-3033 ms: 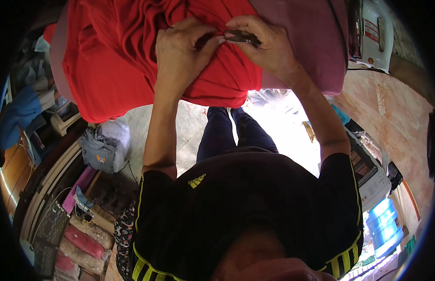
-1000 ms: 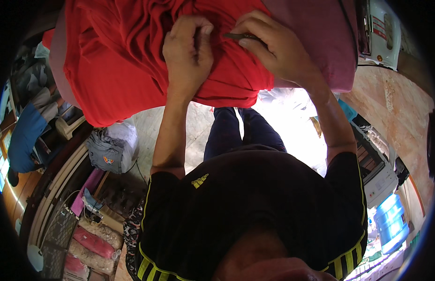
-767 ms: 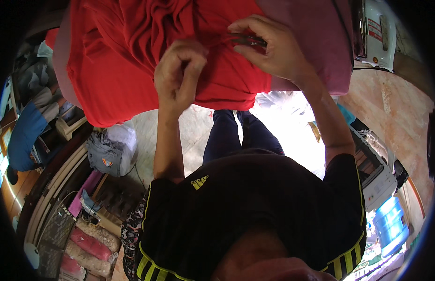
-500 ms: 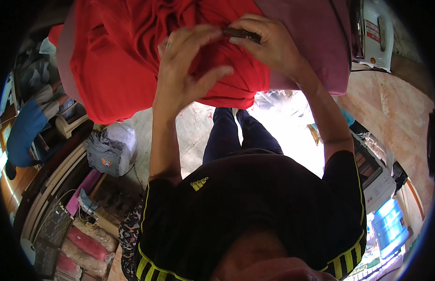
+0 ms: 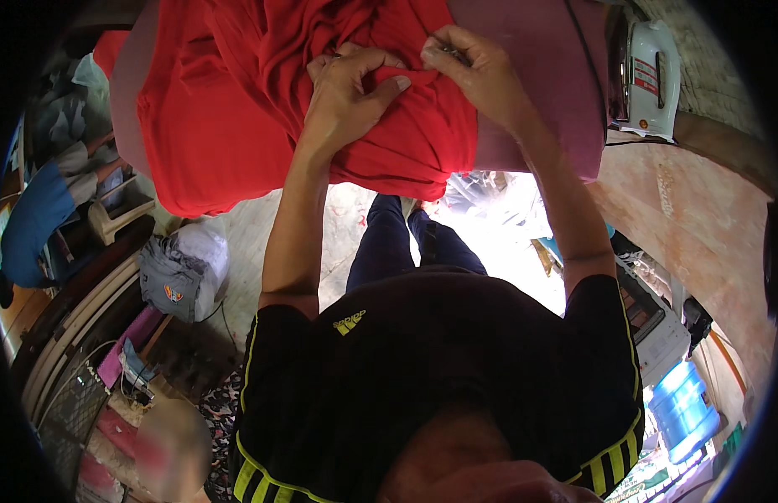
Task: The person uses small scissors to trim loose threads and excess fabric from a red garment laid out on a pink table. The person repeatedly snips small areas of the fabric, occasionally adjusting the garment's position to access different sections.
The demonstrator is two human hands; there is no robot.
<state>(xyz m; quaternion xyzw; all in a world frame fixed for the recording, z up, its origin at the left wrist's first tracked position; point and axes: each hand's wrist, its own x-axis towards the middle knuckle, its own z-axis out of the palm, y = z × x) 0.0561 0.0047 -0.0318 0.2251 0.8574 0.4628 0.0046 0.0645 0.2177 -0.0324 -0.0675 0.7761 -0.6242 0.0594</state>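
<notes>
A large red cloth (image 5: 213, 151) lies bunched and wrinkled over a mauve padded surface (image 5: 540, 109), its near edge hanging over the front. My left hand (image 5: 347, 96) is closed on a fold of it, thumb and forefinger pinching the fabric. Just to the right, my right hand (image 5: 483, 74) is closed with its fingertips at the same stretch of red cloth. A small, slim dark thing (image 5: 458, 56) shows between its fingers, mostly hidden by them. The fabric runs in a short raised ridge between the two hands.
A white clothes iron (image 5: 653, 80) stands upright at the surface's right end, beside a dark cord (image 5: 582, 38). Below left is a grey bag (image 5: 171, 277). Another person in blue (image 5: 37, 222) is at the far left. A blue water jug (image 5: 682, 411) stands at the lower right.
My left hand has come down from above the cloth and closed on it. The right hand has turned, so the dark thing is now mostly covered. The view has shifted slightly.
</notes>
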